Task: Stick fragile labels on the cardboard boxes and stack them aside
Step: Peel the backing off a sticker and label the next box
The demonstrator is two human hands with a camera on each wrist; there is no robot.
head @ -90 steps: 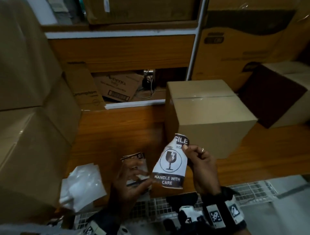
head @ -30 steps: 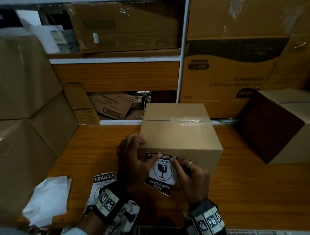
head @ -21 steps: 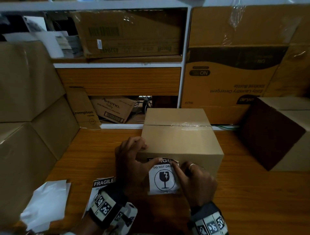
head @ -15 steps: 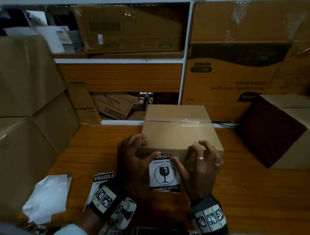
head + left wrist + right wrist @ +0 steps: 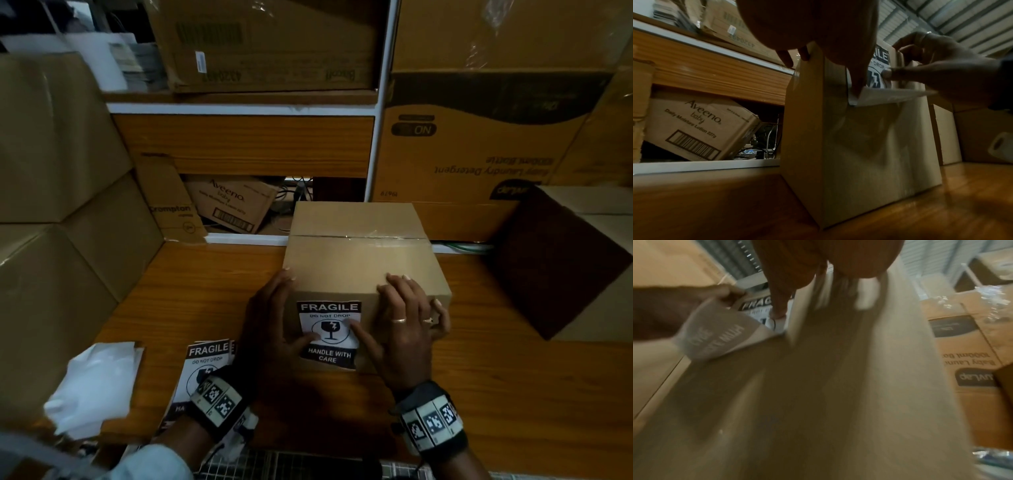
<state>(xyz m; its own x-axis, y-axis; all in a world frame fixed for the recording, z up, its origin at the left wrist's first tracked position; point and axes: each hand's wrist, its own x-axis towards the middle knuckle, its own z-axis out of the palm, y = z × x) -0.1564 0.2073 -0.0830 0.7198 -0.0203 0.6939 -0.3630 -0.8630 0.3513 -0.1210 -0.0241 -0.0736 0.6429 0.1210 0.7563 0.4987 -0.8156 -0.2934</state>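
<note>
On the box's near face, both thumbs press the label [image 5: 329,330]; left hand [image 5: 274,325] and right hand [image 5: 407,325] lie open-fingered across the box [image 5: 359,260]. A moment ago it hung skewed; now straight, lower edge unstuck.

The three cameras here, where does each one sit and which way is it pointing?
Head view: worn on the head, looking down at the sealed brown cardboard box on the wooden desk; left hand and right hand show.
Left wrist view: low by the desk, looking up along the box corner; both hands show.
Right wrist view: blurred, looking up the box front; both hands show.
Shared: all three show the black-and-white fragile label, its lower edge not yet stuck down.
</note>
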